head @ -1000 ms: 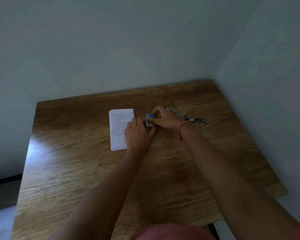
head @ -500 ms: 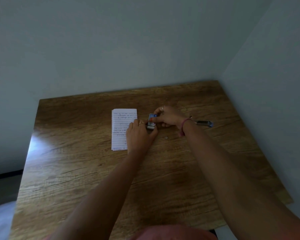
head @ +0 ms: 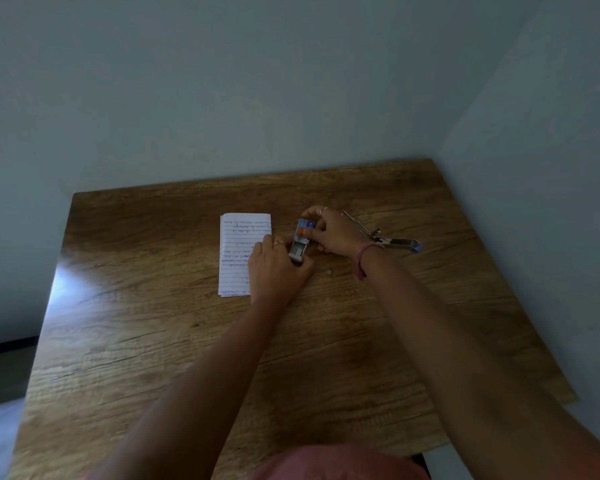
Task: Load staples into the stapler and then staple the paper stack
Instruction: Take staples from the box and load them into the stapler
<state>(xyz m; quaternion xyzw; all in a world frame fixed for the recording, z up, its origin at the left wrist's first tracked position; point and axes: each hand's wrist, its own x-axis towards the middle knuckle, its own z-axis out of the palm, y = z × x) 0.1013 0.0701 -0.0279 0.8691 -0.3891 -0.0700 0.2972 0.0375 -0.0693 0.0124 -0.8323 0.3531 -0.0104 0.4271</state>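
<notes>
A small staple box [head: 300,243] sits between both hands near the middle of the wooden table [head: 153,341]. Its blue and orange sleeve is slid away from me and the white inner tray shows at the near end. My left hand [head: 278,271] grips the tray end. My right hand [head: 329,232] pinches the sleeve end. A stack of lined paper [head: 239,251] lies flat just left of my left hand, which covers its right edge. The metal stapler [head: 392,239] lies hinged wide apart behind my right wrist, partly hidden by it.
A tiny pale scrap [head: 328,271] lies on the wood just right of my left hand. Walls close the table in at the back and on the right. The table's left edge drops to a dark floor.
The staple box has slid apart: its sleeve moved away from me and the white tray came into sight. Both hands stayed on the box.
</notes>
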